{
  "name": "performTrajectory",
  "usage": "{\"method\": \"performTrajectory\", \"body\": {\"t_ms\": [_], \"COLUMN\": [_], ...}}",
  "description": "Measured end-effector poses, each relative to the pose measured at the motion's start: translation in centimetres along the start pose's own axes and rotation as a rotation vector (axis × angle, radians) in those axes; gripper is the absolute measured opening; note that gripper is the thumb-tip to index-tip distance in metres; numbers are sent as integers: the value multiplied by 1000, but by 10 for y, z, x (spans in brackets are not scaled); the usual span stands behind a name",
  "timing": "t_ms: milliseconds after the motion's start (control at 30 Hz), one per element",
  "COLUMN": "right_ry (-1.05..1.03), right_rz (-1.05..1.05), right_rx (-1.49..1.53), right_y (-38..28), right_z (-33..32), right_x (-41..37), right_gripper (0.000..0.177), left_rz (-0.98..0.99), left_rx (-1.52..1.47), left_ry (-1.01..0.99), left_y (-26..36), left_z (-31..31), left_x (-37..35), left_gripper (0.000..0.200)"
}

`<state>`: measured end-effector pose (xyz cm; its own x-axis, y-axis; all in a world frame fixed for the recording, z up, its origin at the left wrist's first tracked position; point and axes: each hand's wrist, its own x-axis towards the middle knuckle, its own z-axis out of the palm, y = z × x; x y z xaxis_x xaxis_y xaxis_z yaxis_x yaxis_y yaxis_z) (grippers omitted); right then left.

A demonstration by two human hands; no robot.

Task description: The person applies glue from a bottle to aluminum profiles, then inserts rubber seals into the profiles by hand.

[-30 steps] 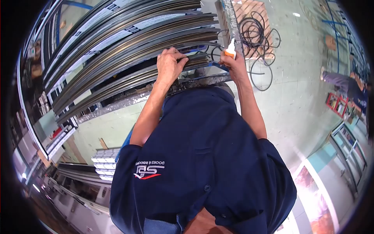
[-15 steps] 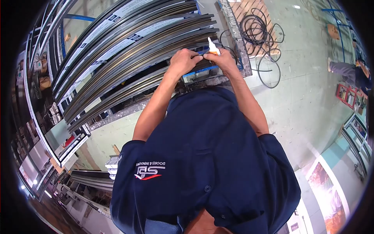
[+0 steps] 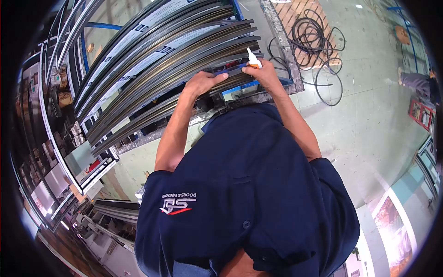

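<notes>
Several long dark profiles point(image 3: 170, 62) with bronze-coloured faces lie side by side on a rack before me. My left hand point(image 3: 201, 85) grips one of the nearest profiles, thumb stretched along its near side and fingers partly hidden behind it. A small white squeeze bottle point(image 3: 254, 59) with a pointed nozzle and an orange label stands nozzle-up in my right hand point(image 3: 265, 74). The right thumb also presses near the same profile, close to its right end. Between the two hands a stretch of dark profile shows.
Coiled black rubber cord point(image 3: 311, 39) lies on a wooden pallet point(image 3: 300, 9) and trails onto the floor. The rack's worn edge point(image 3: 281, 39) borders the profiles. A white-edged frame point(image 3: 55, 138) stands at left. A person point(image 3: 415, 79) and a red crate point(image 3: 420, 114) are far right.
My left hand has moved left, away from my right hand, and its thumb now points outward. My right hand still holds the bottle. The whole view has shifted slightly.
</notes>
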<state>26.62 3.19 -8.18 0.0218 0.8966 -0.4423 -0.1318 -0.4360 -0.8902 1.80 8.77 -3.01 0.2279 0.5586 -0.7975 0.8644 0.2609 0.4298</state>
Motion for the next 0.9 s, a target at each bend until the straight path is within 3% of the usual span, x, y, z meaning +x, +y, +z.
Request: {"method": "performTrajectory", "body": {"t_ms": [133,367,467,533,567,600,633,667,733,900], "right_ry": [9,61,59,40,21,17,16,25,44,-31], "right_rz": [-8,-80,-130,-142,-155,-127,-103,-116,-140,-175], "right_rx": [1,-76,-46,-28,-12,50,110,170,298,128], "right_y": [-1,10,20,17,18,15,13,18,31,23], "right_z": [2,1,3,1,0,-1,-5,-6,-5,-9], "right_x": [-2,2,6,2,-1,-8,-15,-16,-20,-30], "right_gripper": [34,38,39,40,37,36,35,35,36,39], "left_rz": [-25,-174,24,141,182,264,221,326,327,289], "left_rx": [-29,119,98,-39,-18,-23,-41,-68,5,-15], "left_ry": [73,73,125,69,39,-34,3,27,33,16], "left_y": [-26,-95,-117,-97,-63,-44,14,17,26,29], "left_z": [-12,-49,-48,-37,-32,-25,-12,-2,13,21], "left_x": [-25,-59,-55,-45,-47,-35,-36,-18,9,16], "left_gripper": [73,68,66,62,58,67,65,62,60,56]}}
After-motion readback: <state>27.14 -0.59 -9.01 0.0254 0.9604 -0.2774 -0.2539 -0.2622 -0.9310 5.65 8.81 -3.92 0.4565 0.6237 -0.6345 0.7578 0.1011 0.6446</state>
